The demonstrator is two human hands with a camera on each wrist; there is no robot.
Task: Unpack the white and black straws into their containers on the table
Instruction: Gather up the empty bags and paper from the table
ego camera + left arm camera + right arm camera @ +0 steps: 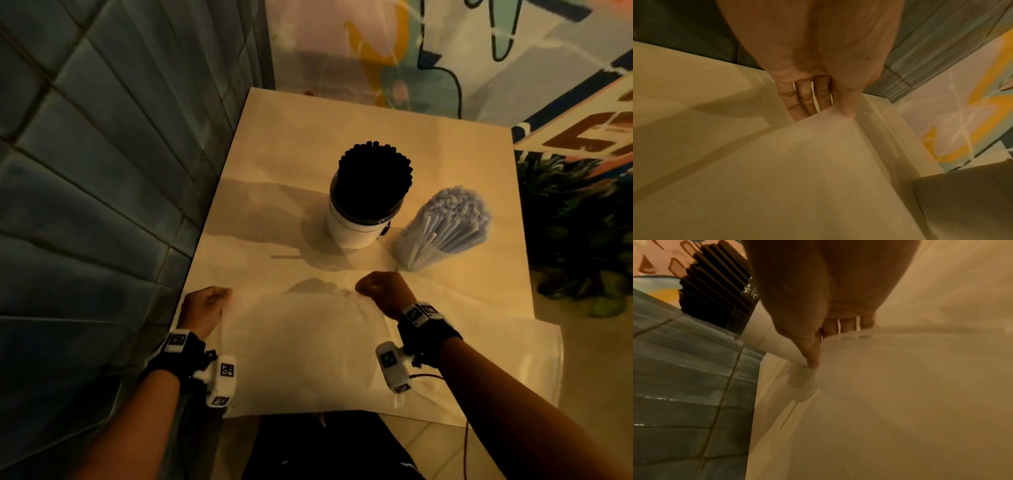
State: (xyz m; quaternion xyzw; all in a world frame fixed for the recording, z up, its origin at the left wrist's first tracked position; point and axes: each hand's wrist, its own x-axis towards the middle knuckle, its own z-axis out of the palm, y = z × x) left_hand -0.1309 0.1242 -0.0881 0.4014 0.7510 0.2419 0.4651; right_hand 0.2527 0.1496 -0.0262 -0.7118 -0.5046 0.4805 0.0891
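Note:
A white cup (pixel 352 229) packed with black straws (pixel 373 174) stands upright mid-table. To its right a bundle of white straws (pixel 448 222) leans in something clear, and whether that is a wrap or a container I cannot tell. A flat translucent plastic bag (pixel 301 349) lies at the near edge. My left hand (pixel 222 298) pinches its far left corner, thumb over fingers (pixel 807 99) in the left wrist view. My right hand (pixel 363 286) grips the far right corner, fingers (pixel 846 326) curled over the bag (pixel 900 386), close to the cup (pixel 772 340).
The pale table (pixel 308 137) abuts a dark tiled wall (pixel 102 171) on the left and a painted wall behind. A green plant (pixel 582 222) sits beyond the right edge. Another pale sheet (pixel 496 363) overhangs the near right corner.

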